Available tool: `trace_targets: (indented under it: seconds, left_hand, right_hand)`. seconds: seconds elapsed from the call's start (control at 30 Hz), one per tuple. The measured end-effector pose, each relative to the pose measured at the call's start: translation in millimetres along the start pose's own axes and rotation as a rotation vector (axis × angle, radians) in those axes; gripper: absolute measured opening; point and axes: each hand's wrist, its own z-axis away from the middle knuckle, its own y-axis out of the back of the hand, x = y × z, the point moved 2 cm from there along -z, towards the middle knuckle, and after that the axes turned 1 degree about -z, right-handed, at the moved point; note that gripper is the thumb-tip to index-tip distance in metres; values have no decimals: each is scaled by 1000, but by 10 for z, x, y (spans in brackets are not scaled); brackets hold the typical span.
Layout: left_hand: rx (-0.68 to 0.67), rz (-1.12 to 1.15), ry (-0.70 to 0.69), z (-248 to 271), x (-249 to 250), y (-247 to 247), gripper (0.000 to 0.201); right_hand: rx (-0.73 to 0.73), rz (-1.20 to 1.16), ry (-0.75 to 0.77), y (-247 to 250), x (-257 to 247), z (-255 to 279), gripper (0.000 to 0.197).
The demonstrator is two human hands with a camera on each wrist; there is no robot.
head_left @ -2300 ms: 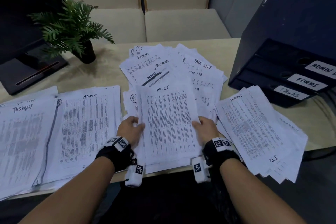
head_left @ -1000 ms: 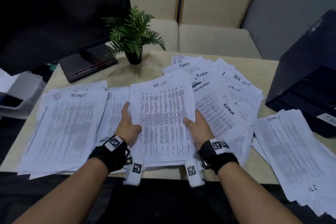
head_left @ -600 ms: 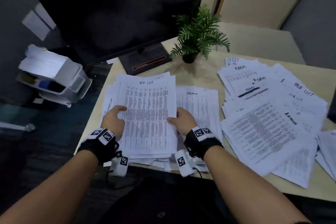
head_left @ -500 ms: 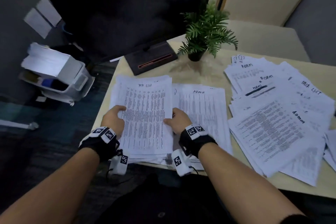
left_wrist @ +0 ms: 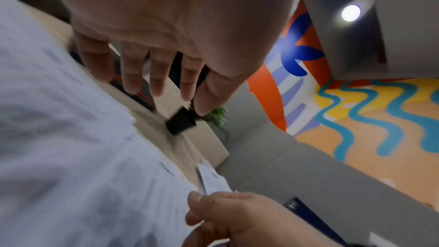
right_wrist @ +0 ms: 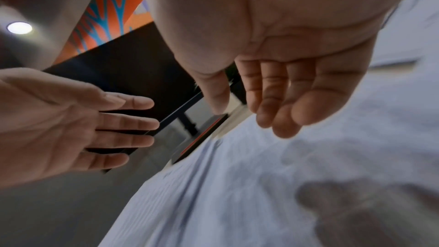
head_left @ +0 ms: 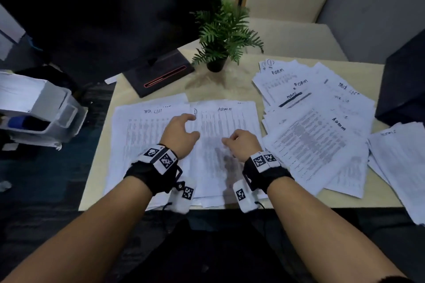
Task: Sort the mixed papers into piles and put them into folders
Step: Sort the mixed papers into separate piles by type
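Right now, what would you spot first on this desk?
Paper everywhere: a messy fan of mixed sheets on the right, and a neater TASK LIST stack beside an ADMIN stack near the front. The left hand and right hand hang empty over those two stacks, and a little green plant stands behind them.

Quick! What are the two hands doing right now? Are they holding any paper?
Left hand: open, holding nothing.
Right hand: open, fingers loosely curled, holding nothing.
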Motion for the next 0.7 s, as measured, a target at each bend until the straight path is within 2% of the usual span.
trace_targets:
  seconds: [0.33, 0.47, 0.57, 0.7]
  left_hand:
    - [-258, -180, -111, -89, 1121, -1559, 45]
    - [-279, -204, -81, -124, 1346, -2183, 43]
    - [-288, -221, -26, -113, 1370, -2555, 43]
    - [-323, -326, 16, -67, 1351, -2777, 45]
  right_hand:
    - [148, -70, -186, 1260, 1573, 14, 23]
    - [177, -85, -286, 1612, 2221, 34, 19]
    - [145, -22, -301, 1781, 2586, 95, 37]
    - [182, -274, -413, 1855, 2805, 72, 53]
